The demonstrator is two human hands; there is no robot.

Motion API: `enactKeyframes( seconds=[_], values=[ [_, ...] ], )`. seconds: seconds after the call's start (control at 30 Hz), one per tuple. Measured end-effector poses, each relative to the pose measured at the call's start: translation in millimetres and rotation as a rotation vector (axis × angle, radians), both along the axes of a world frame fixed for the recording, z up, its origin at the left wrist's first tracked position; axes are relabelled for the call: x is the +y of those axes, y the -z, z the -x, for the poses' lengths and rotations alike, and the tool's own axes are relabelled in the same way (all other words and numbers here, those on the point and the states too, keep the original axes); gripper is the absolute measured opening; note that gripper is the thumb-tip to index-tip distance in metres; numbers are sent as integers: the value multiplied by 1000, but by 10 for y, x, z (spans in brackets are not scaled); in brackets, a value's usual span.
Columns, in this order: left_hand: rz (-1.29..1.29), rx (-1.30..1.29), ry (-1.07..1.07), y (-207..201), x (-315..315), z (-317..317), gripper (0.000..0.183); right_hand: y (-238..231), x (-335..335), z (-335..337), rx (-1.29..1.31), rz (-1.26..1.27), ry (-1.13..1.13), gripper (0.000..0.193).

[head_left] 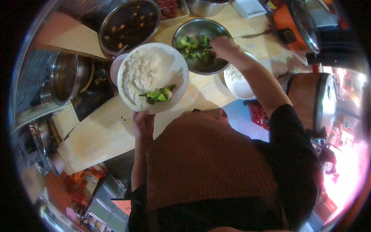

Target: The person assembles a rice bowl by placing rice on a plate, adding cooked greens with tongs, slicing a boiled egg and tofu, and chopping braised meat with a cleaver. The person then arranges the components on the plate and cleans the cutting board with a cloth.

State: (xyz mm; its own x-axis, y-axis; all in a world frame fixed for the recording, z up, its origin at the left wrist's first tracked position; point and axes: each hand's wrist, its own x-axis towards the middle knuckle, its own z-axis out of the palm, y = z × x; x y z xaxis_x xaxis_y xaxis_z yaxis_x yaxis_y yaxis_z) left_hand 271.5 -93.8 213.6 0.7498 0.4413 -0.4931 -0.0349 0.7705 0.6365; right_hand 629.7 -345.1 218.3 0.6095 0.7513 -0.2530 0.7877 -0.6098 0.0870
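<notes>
A white plate (177, 71) is held up over the counter's near edge by my left hand (143, 123), whose fingers go under its rim. On the plate lie a mound of white rice (141, 71) and a small heap of chopped green vegetables (159, 94). My right hand (225, 47) reaches over a steel bowl (210, 69), closed around thin dark sticks that look like chopsticks (203, 51). Their tips are among the green vegetables (191, 43) in that bowl. Beneath my right forearm, a white bowl (244, 92) of rice is partly hidden.
A large pot of dark broth (129, 25) with floating pieces stands behind the plate. Beyond are a tray of reddish food (170, 8) and another metal pot (206, 7). An orange cooker (291, 29) and a large brown container (305, 94) stand right; a metal pot (65, 79) stands left.
</notes>
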Motion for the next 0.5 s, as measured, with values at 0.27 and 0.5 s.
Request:
enactKeyframes(
  seconds=[0.27,0.5],
  values=[
    [-6,-167,85,-16,10,-230,59,-752,-252,161,31,-11,156,31],
    [92,-272,112,97,-28,-474,56,-1786,-317,507,-2,-115,165,35]
  ],
)
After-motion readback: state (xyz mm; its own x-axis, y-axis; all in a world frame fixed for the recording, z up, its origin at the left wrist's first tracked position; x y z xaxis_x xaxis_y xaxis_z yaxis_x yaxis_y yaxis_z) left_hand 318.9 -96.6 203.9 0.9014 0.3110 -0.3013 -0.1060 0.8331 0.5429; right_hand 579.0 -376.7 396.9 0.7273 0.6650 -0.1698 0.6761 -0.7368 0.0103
